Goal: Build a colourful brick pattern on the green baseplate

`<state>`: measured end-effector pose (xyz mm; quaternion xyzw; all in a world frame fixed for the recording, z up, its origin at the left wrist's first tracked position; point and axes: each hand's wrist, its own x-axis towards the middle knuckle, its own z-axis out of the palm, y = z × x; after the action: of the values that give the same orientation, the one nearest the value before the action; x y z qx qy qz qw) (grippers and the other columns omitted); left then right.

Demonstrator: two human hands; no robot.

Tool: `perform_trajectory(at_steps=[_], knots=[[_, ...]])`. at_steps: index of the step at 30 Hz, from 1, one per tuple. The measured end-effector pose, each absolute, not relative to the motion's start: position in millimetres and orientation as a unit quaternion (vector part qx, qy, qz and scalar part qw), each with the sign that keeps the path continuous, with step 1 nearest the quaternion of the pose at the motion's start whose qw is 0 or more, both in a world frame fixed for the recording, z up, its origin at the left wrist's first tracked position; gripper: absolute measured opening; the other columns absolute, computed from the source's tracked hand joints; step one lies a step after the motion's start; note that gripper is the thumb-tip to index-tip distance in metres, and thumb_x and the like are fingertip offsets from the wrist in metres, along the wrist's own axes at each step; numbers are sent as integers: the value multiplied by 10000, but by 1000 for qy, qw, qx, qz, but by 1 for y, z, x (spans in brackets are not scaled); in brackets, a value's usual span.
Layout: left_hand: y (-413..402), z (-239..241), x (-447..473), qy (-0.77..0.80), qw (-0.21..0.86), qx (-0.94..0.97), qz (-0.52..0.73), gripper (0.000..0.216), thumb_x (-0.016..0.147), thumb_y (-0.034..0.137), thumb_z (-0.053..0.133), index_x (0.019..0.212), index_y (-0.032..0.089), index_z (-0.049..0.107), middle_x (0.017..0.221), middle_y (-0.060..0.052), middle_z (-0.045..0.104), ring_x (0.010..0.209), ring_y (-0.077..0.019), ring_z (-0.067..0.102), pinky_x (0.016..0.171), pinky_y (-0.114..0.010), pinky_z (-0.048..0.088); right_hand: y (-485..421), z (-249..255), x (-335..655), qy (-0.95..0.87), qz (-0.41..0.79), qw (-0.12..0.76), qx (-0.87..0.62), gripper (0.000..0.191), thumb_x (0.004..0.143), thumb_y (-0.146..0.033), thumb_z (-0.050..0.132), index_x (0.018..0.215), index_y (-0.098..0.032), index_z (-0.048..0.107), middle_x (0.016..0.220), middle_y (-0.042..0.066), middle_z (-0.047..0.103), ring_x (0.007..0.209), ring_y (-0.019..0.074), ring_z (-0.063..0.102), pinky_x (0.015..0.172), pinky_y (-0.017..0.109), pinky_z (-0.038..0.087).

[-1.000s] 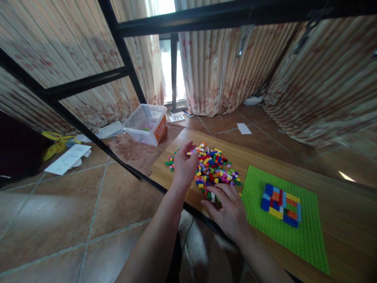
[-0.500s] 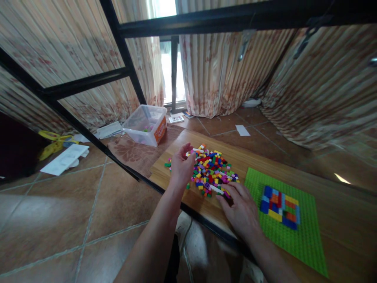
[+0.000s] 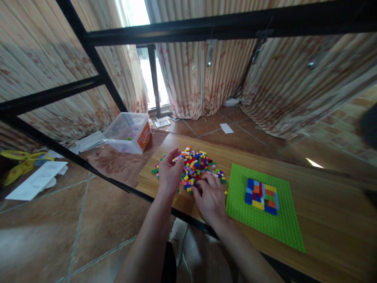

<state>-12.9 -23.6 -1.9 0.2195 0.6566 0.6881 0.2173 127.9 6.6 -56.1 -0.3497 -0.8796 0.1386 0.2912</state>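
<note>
A heap of small multicoloured toy bricks (image 3: 196, 161) lies on the wooden table. My left hand (image 3: 170, 169) hovers at the heap's left side, fingers loosely curved and thumb apart, with nothing seen in it. At the near right side of the heap, my right hand (image 3: 211, 197) reaches down with bent fingers. Its thumb and fingertips come together by a dark purple brick; whatever they pinch is too small to make out. To the right lies a green baseplate (image 3: 238, 204), bearing a rectangular build of blue, yellow, orange and red bricks (image 3: 261, 195).
The wooden table (image 3: 318, 204) has a black metal frame (image 3: 182, 33) rising beyond it. On the floor behind stands a clear plastic bin (image 3: 123, 133) with some bricks inside. Papers (image 3: 37, 180) and a yellow item (image 3: 17, 169) lie left. Patterned curtains (image 3: 188, 78) hang behind.
The view has swung right, so everything appears further left. My right hand has moved left onto the heap's near edge, covering bricks seen before. My left hand stays beside the heap.
</note>
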Motion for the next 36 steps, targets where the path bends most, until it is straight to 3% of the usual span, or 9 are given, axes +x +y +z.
perform_trajectory(at_steps=[8,14,17,22,27,36], knots=[[-22,1,-10,644,228,222,695,432,721,252,690,1139,144,664,1076,-81,712,630,-79,565,585,-202,461,13,-54,133,-850,214,345,-336,138,902,-305,620,863,-192,688,980,82,680,981,249,589,891,402,472],[-17,1,5,604,306,270,685,365,714,249,702,1061,139,696,956,-60,728,689,-112,620,597,-205,488,26,-43,154,-725,405,402,-386,196,894,-383,608,954,-208,671,901,40,736,799,192,672,748,330,522],[-13,-2,20,595,363,323,640,323,734,254,704,1035,136,715,908,-60,739,708,-133,640,642,-232,506,32,-40,164,-676,460,431,-381,183,867,-374,629,923,-204,666,882,38,739,802,186,680,742,316,534],[-6,-7,52,583,391,441,559,221,800,268,660,970,149,736,881,-55,740,788,-165,662,724,-261,516,40,-36,182,-703,408,442,-380,130,854,-274,607,942,-205,673,906,44,721,808,179,671,766,324,534],[1,-6,70,584,394,483,519,139,804,250,654,859,172,755,784,-31,725,715,-156,643,683,-255,500,42,-30,198,-769,287,434,-371,206,832,-158,557,983,-214,685,902,48,704,824,184,651,774,330,529],[12,-13,83,567,441,447,533,172,804,274,662,915,166,735,830,-38,716,708,-147,647,684,-267,535,58,-20,233,-764,297,417,-394,147,844,-281,614,949,-217,695,885,47,702,776,179,649,728,328,533]])
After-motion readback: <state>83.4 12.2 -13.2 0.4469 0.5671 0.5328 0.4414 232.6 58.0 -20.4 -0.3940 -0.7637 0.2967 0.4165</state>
